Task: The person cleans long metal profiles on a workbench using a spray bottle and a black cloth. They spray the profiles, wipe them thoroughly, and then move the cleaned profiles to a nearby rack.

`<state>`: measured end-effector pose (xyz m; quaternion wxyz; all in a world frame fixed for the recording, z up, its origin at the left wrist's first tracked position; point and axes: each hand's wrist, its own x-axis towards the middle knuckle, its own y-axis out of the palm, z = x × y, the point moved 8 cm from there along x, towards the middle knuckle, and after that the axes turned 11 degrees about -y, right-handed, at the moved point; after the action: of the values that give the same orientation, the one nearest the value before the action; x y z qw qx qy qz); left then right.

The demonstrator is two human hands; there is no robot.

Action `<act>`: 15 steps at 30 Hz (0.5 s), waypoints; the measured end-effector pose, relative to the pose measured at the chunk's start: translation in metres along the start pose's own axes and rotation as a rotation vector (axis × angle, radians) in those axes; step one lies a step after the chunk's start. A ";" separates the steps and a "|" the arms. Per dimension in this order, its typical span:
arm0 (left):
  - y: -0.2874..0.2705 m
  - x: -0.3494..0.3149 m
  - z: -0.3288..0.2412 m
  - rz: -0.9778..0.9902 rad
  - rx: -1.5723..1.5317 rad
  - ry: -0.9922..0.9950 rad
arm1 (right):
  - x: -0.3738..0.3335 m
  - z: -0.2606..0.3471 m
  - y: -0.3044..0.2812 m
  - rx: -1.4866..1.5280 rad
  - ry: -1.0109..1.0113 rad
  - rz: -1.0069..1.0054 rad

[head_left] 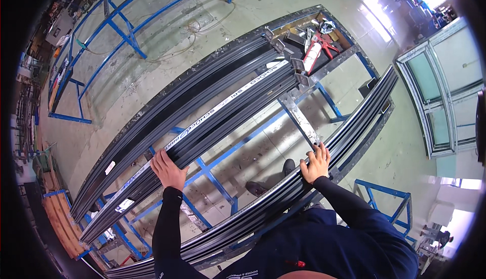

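Note:
Long dark metal profiles lie across a blue-legged trestle frame. My left hand (169, 171) grips the profile (238, 94) with printed white film, its fingers laid over the top and the thumb spread on the right. Close to my body runs another dark, ribbed profile (349, 124). My right hand (316, 164) is on that one, fingers bent over its far edge and thumb to the left. The undersides of both profiles at my hands are hidden. Beyond the filmed profile lies a further group of black profiles (167, 104).
A tray (349, 51) at the far right of the trestle holds a red-and-white caulking gun (315, 53) and small parts. A blue frame (109, 21) stands back left, with a hose (192, 28) on the floor. Window frames (435, 86) lean at right; wooden boards (63, 218) lie left.

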<state>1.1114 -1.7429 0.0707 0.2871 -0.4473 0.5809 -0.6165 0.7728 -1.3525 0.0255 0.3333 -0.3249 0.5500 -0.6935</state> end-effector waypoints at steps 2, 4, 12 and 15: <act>-0.001 0.002 -0.001 -0.008 -0.012 0.003 | -0.001 -0.001 0.002 -0.010 0.001 0.004; 0.002 0.008 0.001 0.051 -0.020 0.003 | -0.002 -0.001 0.002 -0.008 0.010 0.004; 0.026 0.039 0.008 0.396 0.002 -0.004 | -0.002 -0.001 -0.004 0.007 0.009 -0.018; 0.033 0.046 0.007 0.522 0.015 -0.010 | -0.005 -0.003 -0.002 0.006 0.001 -0.013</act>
<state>1.0917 -1.7916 0.0483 0.4427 -0.2831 0.6706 -0.5236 0.7731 -1.3463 0.0265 0.3296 -0.3271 0.5458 -0.6975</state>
